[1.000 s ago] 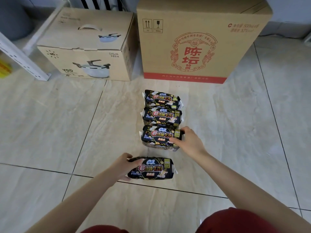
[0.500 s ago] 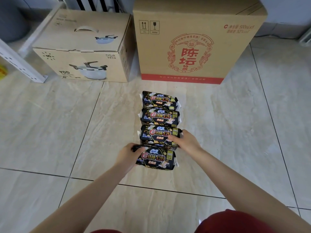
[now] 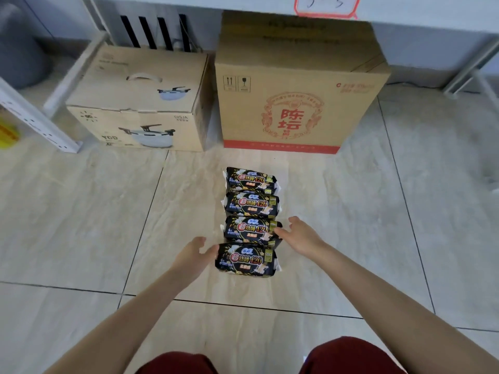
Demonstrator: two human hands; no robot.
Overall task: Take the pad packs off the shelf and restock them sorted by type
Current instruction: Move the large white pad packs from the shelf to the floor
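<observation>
Several black pad packs with red and gold print lie in a row on the tiled floor. The nearest pack (image 3: 247, 261) sits tight against the one behind it (image 3: 249, 230); two more (image 3: 251, 204) (image 3: 250, 178) continue the row away from me. My left hand (image 3: 192, 253) is at the left end of the nearest pack, fingers spread, the thumb just touching it. My right hand (image 3: 298, 233) is open at the right end of the second pack, fingertips against its edge.
A cardboard box printed with a pot (image 3: 140, 103) and a taller carton with red print (image 3: 297, 85) stand behind the row. A white shelf upright (image 3: 35, 120) runs at the left, another shelf leg (image 3: 469, 74) at the right. My red-clad knees (image 3: 351, 357) are at the bottom edge.
My left hand pushed the nearest pack forward against the row and has now let go of it. My right hand has opened beside the second pack. The view tilted up.
</observation>
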